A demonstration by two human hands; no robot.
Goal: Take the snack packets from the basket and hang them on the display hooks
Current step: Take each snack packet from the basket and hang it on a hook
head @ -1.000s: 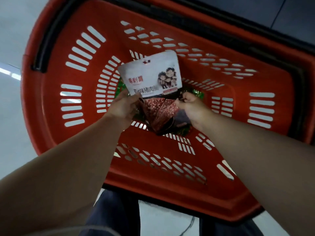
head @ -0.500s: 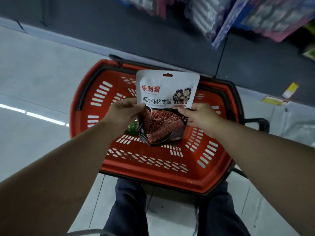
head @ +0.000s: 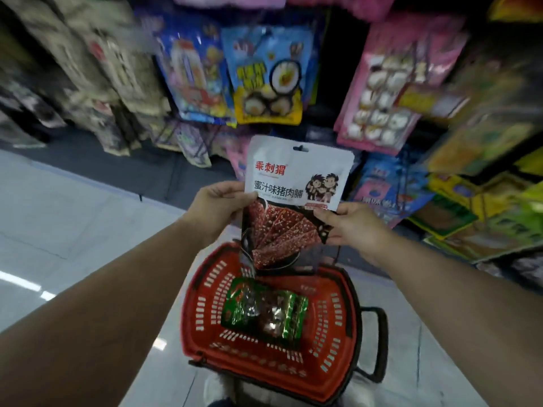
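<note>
We have the white snack packet [head: 296,183] up between both hands now, held upright in front of the display, its long axis running top to bottom with the hang hole [head: 300,148] at the very top, pointing away from us toward the racks. Our left hand [head: 219,210] pinches the left edge about halfway down, our right hand [head: 351,227] pinches the right edge a little lower, so both grips sit below the hole and leave the top free. That is the relation that matters: the hole leads, the hands trail, and neither hand is clearly nearer to the display. The hooks themselves we cannot pick out, since the hanging bags [head: 264,74] behind are smeared with motion blur. Against half a second ago, the packet has come well up out of the red basket [head: 202,327] and now sits against the shelf goods instead of the basket floor; the view has tipped upward too, the grips unchanged. Left in the basket is a green packet [head: 264,312], lying flat below the one we hold.
</note>
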